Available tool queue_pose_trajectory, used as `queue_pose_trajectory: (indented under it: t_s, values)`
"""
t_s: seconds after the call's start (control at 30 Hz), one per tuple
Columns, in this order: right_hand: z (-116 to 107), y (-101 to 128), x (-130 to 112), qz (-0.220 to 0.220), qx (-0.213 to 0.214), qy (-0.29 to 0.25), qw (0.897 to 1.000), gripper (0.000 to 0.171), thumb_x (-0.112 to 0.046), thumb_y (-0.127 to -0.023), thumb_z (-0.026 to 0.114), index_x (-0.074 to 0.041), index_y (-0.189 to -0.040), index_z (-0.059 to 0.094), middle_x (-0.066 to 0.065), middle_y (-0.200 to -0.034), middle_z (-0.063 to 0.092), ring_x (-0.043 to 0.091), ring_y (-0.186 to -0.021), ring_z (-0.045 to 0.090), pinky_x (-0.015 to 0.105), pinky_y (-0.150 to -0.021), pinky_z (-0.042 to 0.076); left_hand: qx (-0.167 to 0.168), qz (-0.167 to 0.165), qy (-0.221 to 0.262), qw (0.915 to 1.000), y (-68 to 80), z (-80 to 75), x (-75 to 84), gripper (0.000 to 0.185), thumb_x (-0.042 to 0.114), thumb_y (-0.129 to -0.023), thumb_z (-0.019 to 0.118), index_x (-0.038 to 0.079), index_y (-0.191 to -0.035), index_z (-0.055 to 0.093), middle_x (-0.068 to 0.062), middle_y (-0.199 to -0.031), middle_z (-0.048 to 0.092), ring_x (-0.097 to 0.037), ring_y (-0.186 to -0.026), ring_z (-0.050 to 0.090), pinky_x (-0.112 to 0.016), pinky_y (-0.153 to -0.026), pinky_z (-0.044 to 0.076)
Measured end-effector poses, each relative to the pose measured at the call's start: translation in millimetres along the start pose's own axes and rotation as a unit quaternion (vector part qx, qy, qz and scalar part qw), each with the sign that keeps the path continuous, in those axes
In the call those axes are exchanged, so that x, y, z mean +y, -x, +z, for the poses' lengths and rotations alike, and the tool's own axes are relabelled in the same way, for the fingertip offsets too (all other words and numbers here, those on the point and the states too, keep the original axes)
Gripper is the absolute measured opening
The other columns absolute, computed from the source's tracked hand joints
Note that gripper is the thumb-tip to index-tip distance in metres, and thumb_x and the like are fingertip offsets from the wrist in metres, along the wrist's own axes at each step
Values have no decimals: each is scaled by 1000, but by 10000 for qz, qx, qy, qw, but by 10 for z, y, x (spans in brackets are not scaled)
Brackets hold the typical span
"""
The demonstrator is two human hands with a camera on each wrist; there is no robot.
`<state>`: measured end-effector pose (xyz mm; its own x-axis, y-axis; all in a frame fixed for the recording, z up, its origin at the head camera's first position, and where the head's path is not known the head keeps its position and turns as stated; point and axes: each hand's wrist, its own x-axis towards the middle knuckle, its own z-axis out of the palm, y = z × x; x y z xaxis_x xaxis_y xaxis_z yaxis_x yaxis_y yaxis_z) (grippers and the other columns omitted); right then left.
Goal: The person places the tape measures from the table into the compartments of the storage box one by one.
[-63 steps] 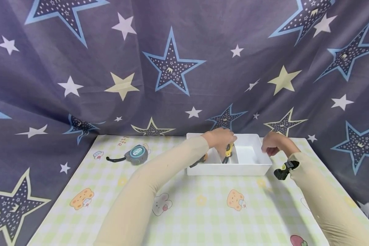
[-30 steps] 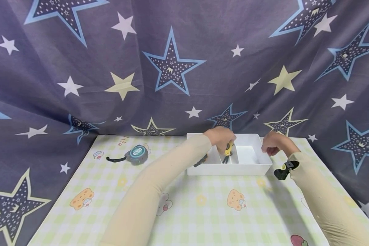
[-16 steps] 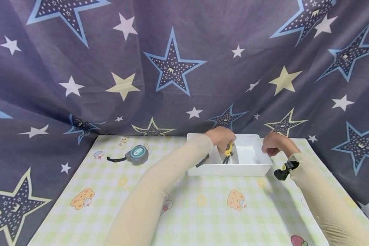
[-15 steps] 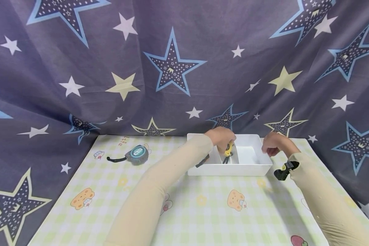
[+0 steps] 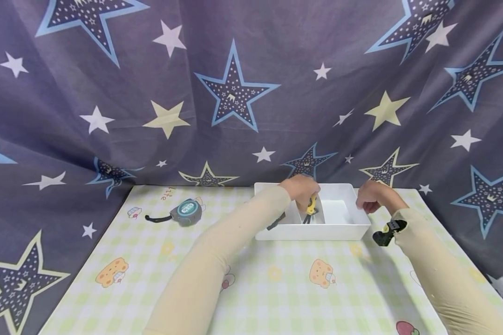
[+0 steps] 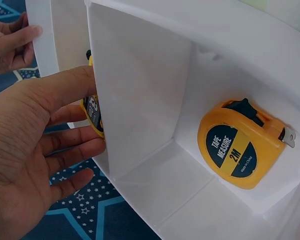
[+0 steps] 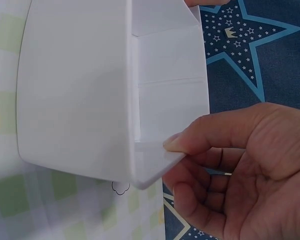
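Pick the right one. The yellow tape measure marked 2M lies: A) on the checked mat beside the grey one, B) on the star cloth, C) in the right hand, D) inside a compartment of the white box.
D: the left wrist view shows the yellow tape measure lying on the floor of a compartment of the white box, held by neither hand.

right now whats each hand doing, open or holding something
Left hand: fingers curled round a yellow and black tool inside the white box.
Right hand: thumb pinching the white box's corner.
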<state>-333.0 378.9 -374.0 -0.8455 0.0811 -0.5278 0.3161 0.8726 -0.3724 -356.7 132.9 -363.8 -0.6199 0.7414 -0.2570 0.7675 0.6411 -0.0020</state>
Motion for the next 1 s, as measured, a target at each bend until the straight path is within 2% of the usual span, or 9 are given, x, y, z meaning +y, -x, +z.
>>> queue_pose_trajectory:
  t_s: [0.17,0.43,0.77,1.0]
  values:
    - [-10,29,-6,11,7,-7,10000,4,0,-83,63,3,-86,62,8,-69,62,14,-59,63,27,-61,58,-43,-76,-2,10000,-12,-3,8,43,24,-77,86,19,-113,64,6,-107,63,-12,-96,56,-24,-86,51]
    - [-14,58,-18,14,70,8,10000,3,0,-82,64,0,-81,61,7,-66,62,14,-57,62,27,-60,57,-103,-8,-215,9997,-49,-17,22,44,34,-76,88,18,-109,64,7,-104,64,-11,-92,54,-25,-82,51]
    - [-21,42,-16,-34,40,-50,10000,4,0,-83,64,0,-84,60,6,-69,62,13,-59,62,27,-62,58,-112,-215,-303,9992,-64,-17,45,53,41,-78,86,16,-120,64,6,-106,63,-11,-94,56,-24,-87,52]
    - [-11,54,-10,-46,20,-91,9999,4,0,-82,64,0,-83,60,6,-69,62,13,-58,62,27,-62,58,-22,-183,-230,9996,-70,28,40,56,41,-77,87,15,-121,65,5,-106,65,-12,-94,57,-23,-88,52]
